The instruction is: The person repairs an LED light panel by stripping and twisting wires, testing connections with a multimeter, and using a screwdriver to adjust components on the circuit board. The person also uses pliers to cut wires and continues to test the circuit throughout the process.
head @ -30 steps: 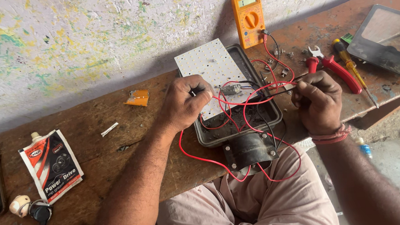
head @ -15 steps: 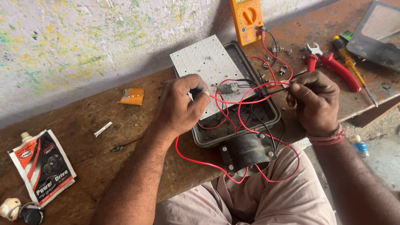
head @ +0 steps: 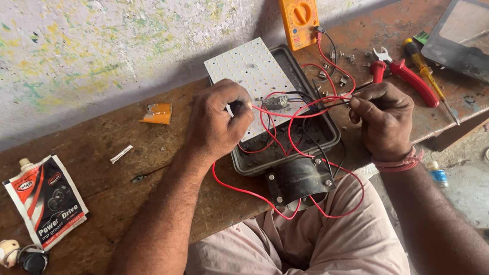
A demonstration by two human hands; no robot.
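over the dark housing (head: 259, 163), both hands' fingers pinch probes: left hand (head: 216, 122), right hand (head: 383, 115).

We see through one head-worn camera, looking steeply down and forward from close above at the wooden surface (head: 139, 159), our lap at the bottom edge.

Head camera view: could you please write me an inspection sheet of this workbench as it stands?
Surface: worn brown wooden bench.
Job's things: grey lamp housing with white LED board; orange multimeter.
Clutter: red pliers, screwdriver, pouch, key.
Grippers: left hand and right hand each pinch a probe.
Cables: red leads loop over the housing.
Surroundings: paint-flecked wall.
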